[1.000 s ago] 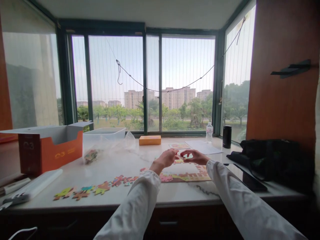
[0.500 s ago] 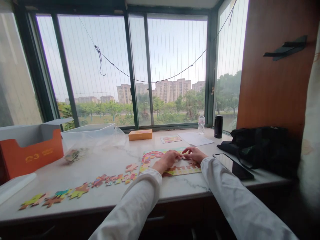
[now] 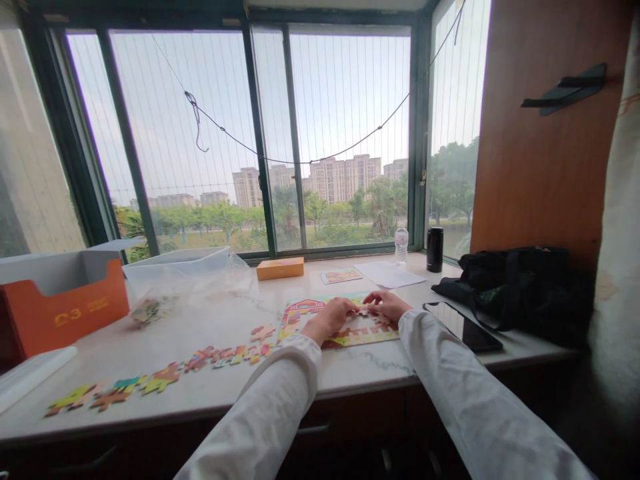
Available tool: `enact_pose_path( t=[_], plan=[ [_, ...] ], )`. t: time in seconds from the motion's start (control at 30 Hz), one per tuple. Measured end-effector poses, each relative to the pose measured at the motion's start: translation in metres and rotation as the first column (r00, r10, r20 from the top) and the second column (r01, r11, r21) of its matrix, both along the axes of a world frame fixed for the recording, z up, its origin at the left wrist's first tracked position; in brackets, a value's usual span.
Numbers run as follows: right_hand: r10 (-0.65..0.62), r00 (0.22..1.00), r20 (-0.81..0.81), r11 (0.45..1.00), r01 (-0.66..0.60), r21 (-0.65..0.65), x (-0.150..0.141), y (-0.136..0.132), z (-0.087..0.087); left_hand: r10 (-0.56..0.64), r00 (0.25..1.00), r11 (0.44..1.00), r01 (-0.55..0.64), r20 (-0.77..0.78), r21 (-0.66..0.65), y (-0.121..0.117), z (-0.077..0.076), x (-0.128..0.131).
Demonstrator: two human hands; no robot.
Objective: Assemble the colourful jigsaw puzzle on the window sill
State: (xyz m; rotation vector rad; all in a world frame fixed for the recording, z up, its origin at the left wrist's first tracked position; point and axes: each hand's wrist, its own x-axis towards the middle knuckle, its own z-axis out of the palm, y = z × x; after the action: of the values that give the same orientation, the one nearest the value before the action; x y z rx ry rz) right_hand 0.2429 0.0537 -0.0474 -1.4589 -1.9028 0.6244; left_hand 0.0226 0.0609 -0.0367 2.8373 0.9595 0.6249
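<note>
Dropped both hands down since that last shot, they were up in the air over the puzzle before. Now my left hand [image 3: 330, 317] and right hand [image 3: 387, 305] sit close together, nearly meeting, right on the jigsaw puzzle [image 3: 360, 337] on the marble surface [image 3: 225, 313] in front of me. Can't tell if they're pinching a piece. Loose jigsaw pieces [image 3: 200, 363] trail off to the left in a rough row, and a black phone [image 3: 463, 327] lies just right of the puzzle.
</note>
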Motion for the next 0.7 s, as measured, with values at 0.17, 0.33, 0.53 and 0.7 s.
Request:
enact_pose_path(
  t=[0.17,0.33,0.53,0.7],
  plan=[
    [0.006,1.0,-0.018,1.0,-0.006,0.003,0.002,0.004,-0.001,-0.012,0.999,1.0,0.012,-0.038,0.01,-0.002,-0.001,0.001],
    [0.008,0.998,-0.056,1.0,-0.009,-0.018,0.003,0.006,-0.003,-0.044,0.999,0.999,0.044,-0.015,-0.002,-0.003,-0.003,0.002],
    [0.022,0.994,-0.111,0.997,-0.029,-0.066,0.001,0.006,-0.002,0.023,1.0,0.998,-0.024,-0.016,-0.053,-0.006,0.0,0.004],
    [0.034,0.983,-0.182,0.993,-0.054,-0.106,-0.003,0.003,0.0,0.054,0.998,0.995,-0.056,-0.031,-0.085,-0.011,0.005,0.003]
  ],
)
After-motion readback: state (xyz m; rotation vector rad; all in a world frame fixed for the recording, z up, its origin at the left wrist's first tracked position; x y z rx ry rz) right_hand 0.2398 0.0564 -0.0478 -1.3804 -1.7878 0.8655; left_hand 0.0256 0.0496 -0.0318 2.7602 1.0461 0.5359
